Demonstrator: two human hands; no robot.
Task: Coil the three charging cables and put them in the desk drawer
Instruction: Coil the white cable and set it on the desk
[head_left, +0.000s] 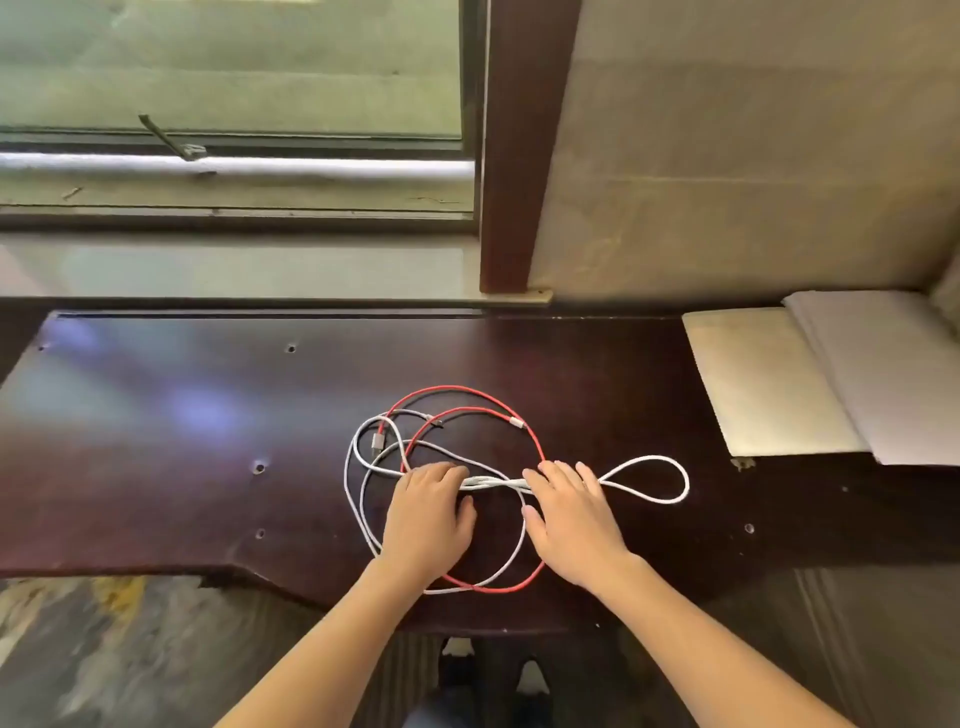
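Note:
Three cables lie tangled on the dark wooden desk (156, 415): a red cable (457, 388), a grey cable (358, 499) and a white cable (670, 465). The white cable is folded into a flat bundle between my hands, and one loop of it sticks out to the right. My left hand (428, 519) presses its fingertips on the left end of that bundle. My right hand (571, 514) lies flat over the right end, beside the loop. Both thumbs rest on the desk, apart from the cable. Parts of the red and grey cables run under my hands.
A white pad (763, 379) and a stack of white paper (883, 374) lie at the desk's right end. A window (234, 104) and a wall stand behind the desk. The desk's front edge is cut inward near me, with floor at lower left.

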